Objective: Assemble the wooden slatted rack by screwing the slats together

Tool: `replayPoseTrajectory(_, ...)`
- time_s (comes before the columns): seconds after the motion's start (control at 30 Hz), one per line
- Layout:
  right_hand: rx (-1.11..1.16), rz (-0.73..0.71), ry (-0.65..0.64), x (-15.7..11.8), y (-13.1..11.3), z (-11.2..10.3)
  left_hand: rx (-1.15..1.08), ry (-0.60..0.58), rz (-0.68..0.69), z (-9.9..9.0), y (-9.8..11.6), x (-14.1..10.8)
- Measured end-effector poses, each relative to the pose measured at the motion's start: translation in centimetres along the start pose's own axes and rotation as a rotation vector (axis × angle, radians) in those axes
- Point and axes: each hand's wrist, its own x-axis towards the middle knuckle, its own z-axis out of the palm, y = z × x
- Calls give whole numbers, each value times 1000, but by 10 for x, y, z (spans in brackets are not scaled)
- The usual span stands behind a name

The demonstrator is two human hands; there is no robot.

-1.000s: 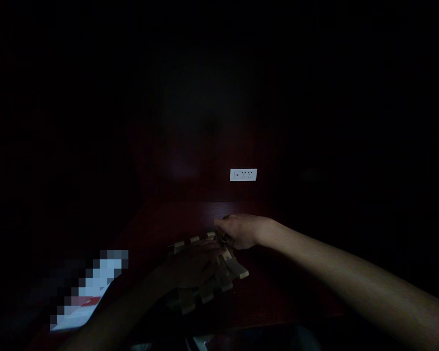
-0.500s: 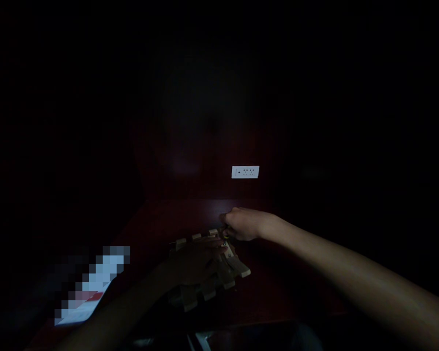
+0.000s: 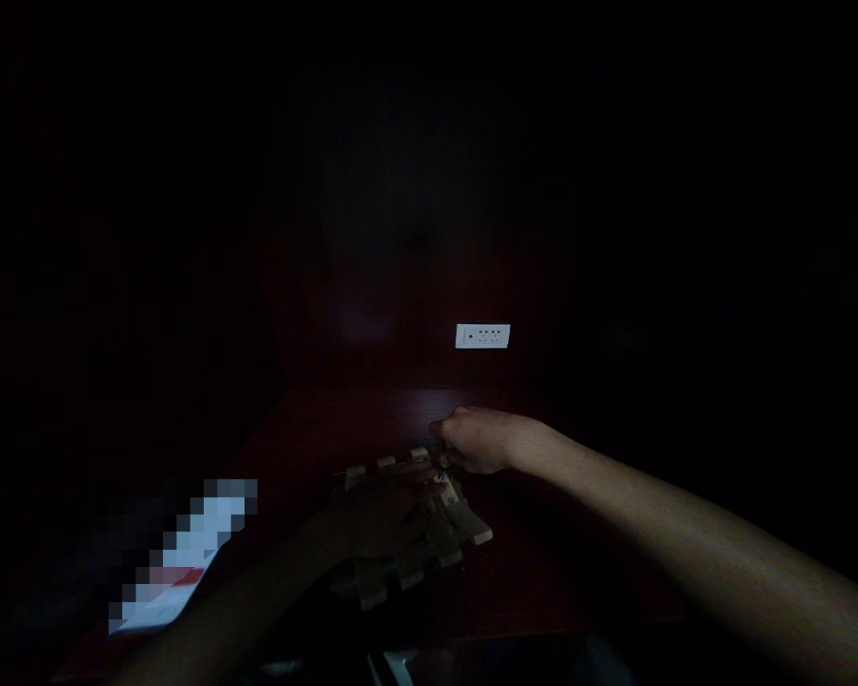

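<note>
A wooden piece made of several short slats (image 3: 447,543) lies on the dark red table, its slat ends sticking out along both edges. My left hand (image 3: 386,510) rests flat across the top of it, palm down, fingers stretched toward its right end. Above that end, my right hand (image 3: 476,438) is closed in a fist around what looks like a screwdriver (image 3: 441,474). Only a small metal part shows below the fist, close to my left fingertips and touching or nearly touching the wood. Darkness hides the rest of the tool.
The dark red tabletop (image 3: 343,419) runs back to a wall, where a white socket plate (image 3: 482,336) is fixed. A pale sheet (image 3: 164,605) with a red mark, partly blurred out, lies at the left. Something shiny (image 3: 400,667) shows below the table's front edge.
Both hands and the wooden piece keep nearly the same place. The right fist has turned slightly over the tool. The whole view has shifted a little.
</note>
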Motion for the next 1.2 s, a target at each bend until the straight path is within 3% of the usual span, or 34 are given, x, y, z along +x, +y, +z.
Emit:
replayPoseTrajectory(0.23, -42, 66, 10, 4, 3, 2, -20, 58, 33, 3, -4, -1)
replayPoseTrajectory(0.47, 158, -23, -27, 1, 6, -2, -30, 42, 53, 1, -2, 1)
replayPoseTrajectory(0.83, 29, -8, 13, 4, -11, -7, -23, 21, -9, -3, 3, 0)
replayPoseTrajectory(1.2, 3, 23, 58, 10, 1, 1, -54, 47, 26, 6, -7, 0)
